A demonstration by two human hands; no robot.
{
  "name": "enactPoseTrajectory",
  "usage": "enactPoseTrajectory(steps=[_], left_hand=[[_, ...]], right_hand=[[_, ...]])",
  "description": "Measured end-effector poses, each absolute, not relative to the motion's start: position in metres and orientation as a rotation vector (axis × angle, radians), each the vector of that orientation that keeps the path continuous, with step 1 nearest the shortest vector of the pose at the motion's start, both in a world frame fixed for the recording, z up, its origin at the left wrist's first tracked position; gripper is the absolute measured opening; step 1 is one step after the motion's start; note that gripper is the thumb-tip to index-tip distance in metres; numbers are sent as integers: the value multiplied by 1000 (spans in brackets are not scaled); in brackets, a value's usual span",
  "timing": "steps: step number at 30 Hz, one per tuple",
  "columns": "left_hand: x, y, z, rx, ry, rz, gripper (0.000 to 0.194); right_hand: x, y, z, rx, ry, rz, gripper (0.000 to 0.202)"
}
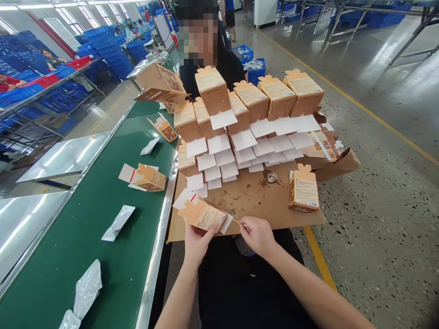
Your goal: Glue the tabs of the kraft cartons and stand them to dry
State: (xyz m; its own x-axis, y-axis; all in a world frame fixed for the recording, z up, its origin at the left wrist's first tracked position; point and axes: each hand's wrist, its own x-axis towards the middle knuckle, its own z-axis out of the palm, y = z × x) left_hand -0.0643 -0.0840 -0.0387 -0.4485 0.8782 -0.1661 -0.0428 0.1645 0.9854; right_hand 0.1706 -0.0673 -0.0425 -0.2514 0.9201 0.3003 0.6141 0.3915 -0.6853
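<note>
An orange-brown carton (205, 214) with an open white flap rests in my left hand (197, 241), its fingers and thumb around the lower side. My right hand (255, 234) pinches a thin light stick (236, 221), whose far end reaches the carton's right end. Beyond them, stacked cartons (251, 98) with white flaps hanging out stand in rows on a cardboard-covered table (236, 196). One upright carton (304, 188) stands apart at the table's right. A small clear round dish (272, 177) sits among brown stains.
On the left, a green conveyor (137, 256) carries silver pouches (118, 223) and open cartons (151, 177); its metal rail (158, 242) borders the table. A person (222, 59) is behind the stack. Blue crates (255, 68) stand beyond.
</note>
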Motion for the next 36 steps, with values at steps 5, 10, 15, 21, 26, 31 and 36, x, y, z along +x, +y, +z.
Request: enactPoseTrajectory(steps=[5,10,15,21,26,31,36], left_hand=[[-46,-95,-28,1063,1752,1317,83],[-42,-99,-18,1192,1894,1261,71],[-38,-95,-20,1214,1909,1209,72],[-104,-98,-18,1004,2151,1563,91],[-209,-101,5,642,2414,1664,95],[-241,-93,6,577,2507,1422,99],[-216,-108,-14,778,2603,1920,105]], right_hand=[[200,-78,-33,-1365,-1790,612,33],[213,-98,-27,-1410,-1692,643,37],[209,-103,-26,-1399,-1671,676,39],[214,-100,-30,-1288,-1655,626,33],[223,-93,-32,-1248,-1608,594,35],[215,-81,-26,-1216,-1618,620,35],[226,-82,-20,-1271,-1593,600,34]])
